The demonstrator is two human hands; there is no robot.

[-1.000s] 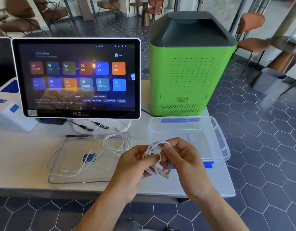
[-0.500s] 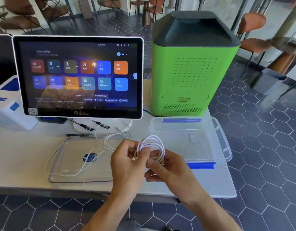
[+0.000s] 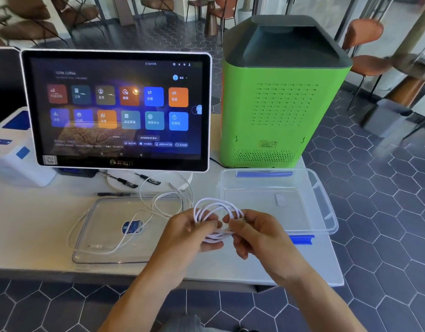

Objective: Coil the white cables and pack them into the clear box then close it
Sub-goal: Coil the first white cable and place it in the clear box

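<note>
A coiled white cable (image 3: 216,208) is held between both hands above the table's front. My left hand (image 3: 190,232) grips the coil's left side. My right hand (image 3: 257,232) pinches the coil's right side, where a plug end shows at its fingertips. The clear box (image 3: 324,200) stands open on the right with blue clips, holding no cable. Its clear lid (image 3: 103,250) lies flat on the left. A second white cable (image 3: 158,202) lies loose over the lid and the table.
A touchscreen terminal (image 3: 115,109) stands behind the lid, with pens (image 3: 120,181) at its base. A green machine (image 3: 278,97) stands behind the box. A white printer (image 3: 12,154) is at the far left. The table (image 3: 39,224) ends just right of the box.
The coil has turned and now stands as upright loops between both hands. My right hand has shifted from under the coil to its right side, pinching a plug end.
</note>
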